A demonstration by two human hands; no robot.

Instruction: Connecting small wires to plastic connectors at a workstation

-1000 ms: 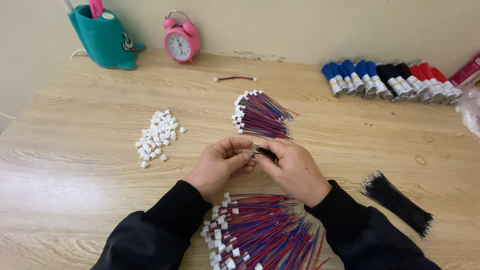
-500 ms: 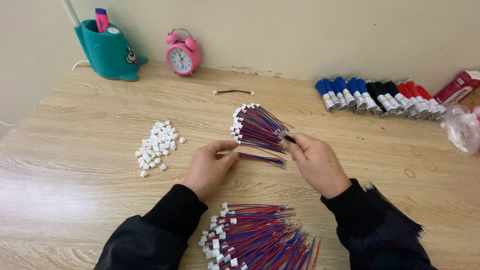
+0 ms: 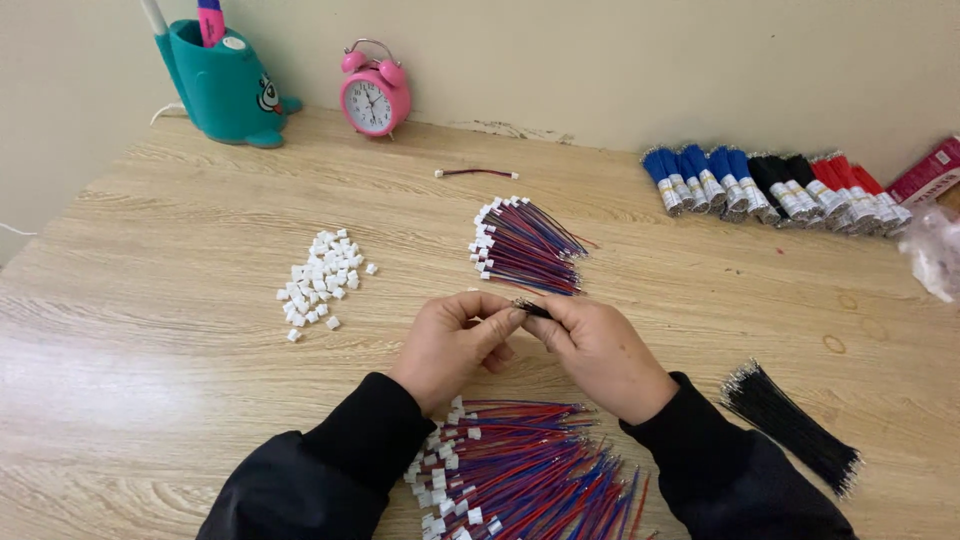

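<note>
Wooden tabletop point(image 3: 150, 400) runs to a pale wall. Both my left hand point(image 3: 455, 345) and right hand point(image 3: 595, 350) pinch one short wire piece point(image 3: 530, 307) between their fingertips at centre. One fanned bundle of fitted wires point(image 3: 525, 245) lies at 12 o'clock; by my judgement, far more remains: one big red-blue heap point(image 3: 520, 470) at 6, one pile of white connectors point(image 3: 320, 280) at 10, one black wire bundle point(image 3: 790, 425) at 4.
</note>
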